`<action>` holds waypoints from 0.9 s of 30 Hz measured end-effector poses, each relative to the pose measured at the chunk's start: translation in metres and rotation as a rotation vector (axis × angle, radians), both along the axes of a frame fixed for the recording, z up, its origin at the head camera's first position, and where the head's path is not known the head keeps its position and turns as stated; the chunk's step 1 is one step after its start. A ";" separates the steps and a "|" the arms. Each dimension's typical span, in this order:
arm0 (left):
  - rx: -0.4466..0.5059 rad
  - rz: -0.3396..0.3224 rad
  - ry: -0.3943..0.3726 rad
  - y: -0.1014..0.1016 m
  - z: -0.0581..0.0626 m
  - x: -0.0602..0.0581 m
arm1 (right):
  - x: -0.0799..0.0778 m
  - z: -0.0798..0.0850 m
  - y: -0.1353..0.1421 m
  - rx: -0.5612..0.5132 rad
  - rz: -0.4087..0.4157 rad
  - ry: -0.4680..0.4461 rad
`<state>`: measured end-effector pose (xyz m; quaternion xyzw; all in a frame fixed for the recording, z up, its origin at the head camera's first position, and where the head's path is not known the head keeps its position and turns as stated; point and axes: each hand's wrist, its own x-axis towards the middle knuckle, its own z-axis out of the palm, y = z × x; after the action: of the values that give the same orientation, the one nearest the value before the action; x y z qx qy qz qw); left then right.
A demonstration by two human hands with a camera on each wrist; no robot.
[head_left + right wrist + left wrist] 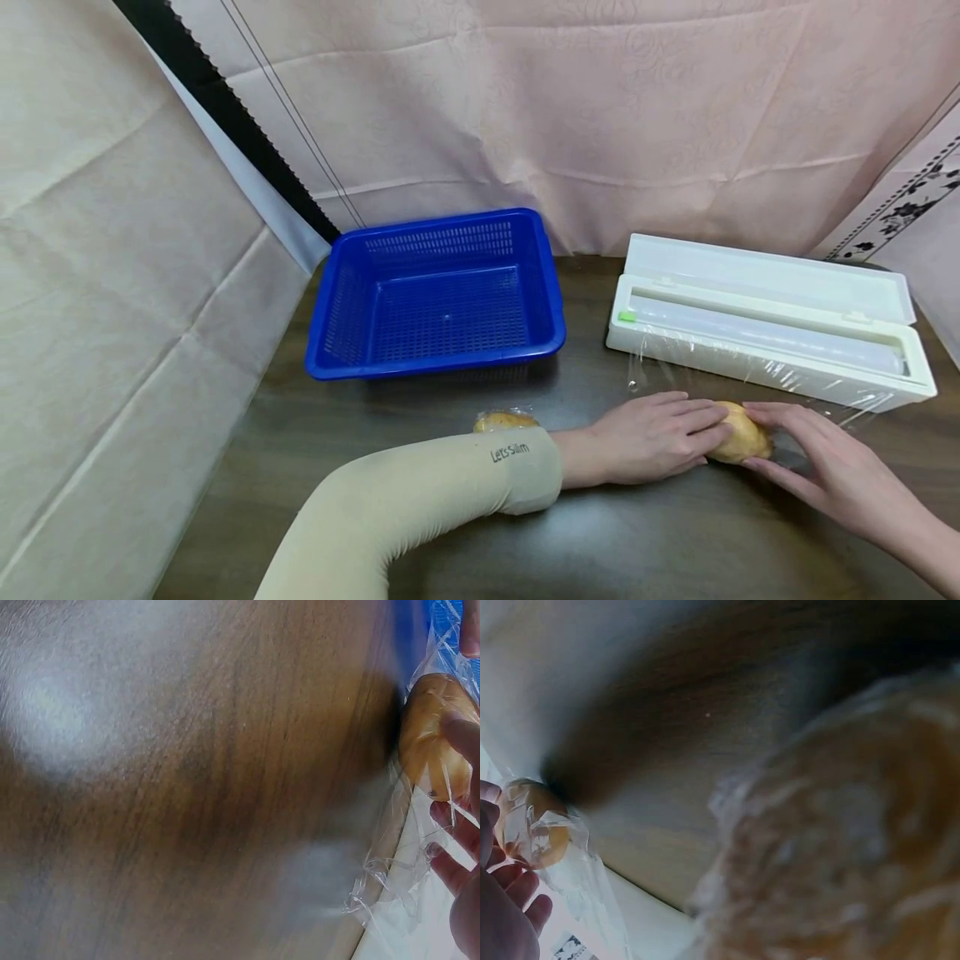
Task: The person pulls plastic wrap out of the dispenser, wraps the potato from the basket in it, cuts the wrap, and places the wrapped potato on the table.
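A yellow-brown potato (738, 433) sits at the front of the wrap box, with clear plastic wrap (420, 877) around it. My left hand (652, 437) grips its left end, the fingers over the top and the thumb low on the near side. From the right, my right hand (840, 475) holds it between thumb and fingers. In the right wrist view the potato (431, 739) shows creased film over its skin. A second wrapped potato (506, 420) lies partly behind my left sleeve; it looms blurred in the left wrist view.
A white wrap box (765, 375) stands open at the right, its lid tipped back. Film runs from the roll (765, 331) over its front edge. A blue plastic basket (435, 371) stands at the back. Pink cloth (600, 125) hangs behind the wooden table (585, 550).
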<state>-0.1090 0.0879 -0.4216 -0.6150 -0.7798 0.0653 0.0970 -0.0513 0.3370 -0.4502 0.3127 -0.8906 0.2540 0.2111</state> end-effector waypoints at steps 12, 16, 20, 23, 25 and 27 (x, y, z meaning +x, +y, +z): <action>-0.013 0.018 -0.092 0.002 -0.002 -0.013 | -0.001 0.004 0.003 0.048 -0.081 -0.116; 0.004 0.042 -0.160 0.004 0.000 -0.017 | 0.000 0.007 0.000 0.078 -0.123 -0.142; 0.026 0.107 -0.275 0.008 0.002 -0.020 | -0.002 0.007 0.000 0.073 -0.136 -0.176; 0.028 0.163 -0.359 0.011 0.003 -0.023 | -0.004 0.006 0.001 0.060 -0.146 -0.195; 0.029 0.187 -0.394 0.013 0.003 -0.025 | -0.005 0.006 0.003 0.055 -0.158 -0.204; 0.035 0.208 -0.425 0.016 0.002 -0.026 | -0.006 0.005 0.004 0.048 -0.170 -0.215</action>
<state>-0.1355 0.1037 -0.4196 -0.5293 -0.8430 -0.0698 -0.0660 -0.0568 0.3407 -0.4456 0.2122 -0.9372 0.2458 0.1275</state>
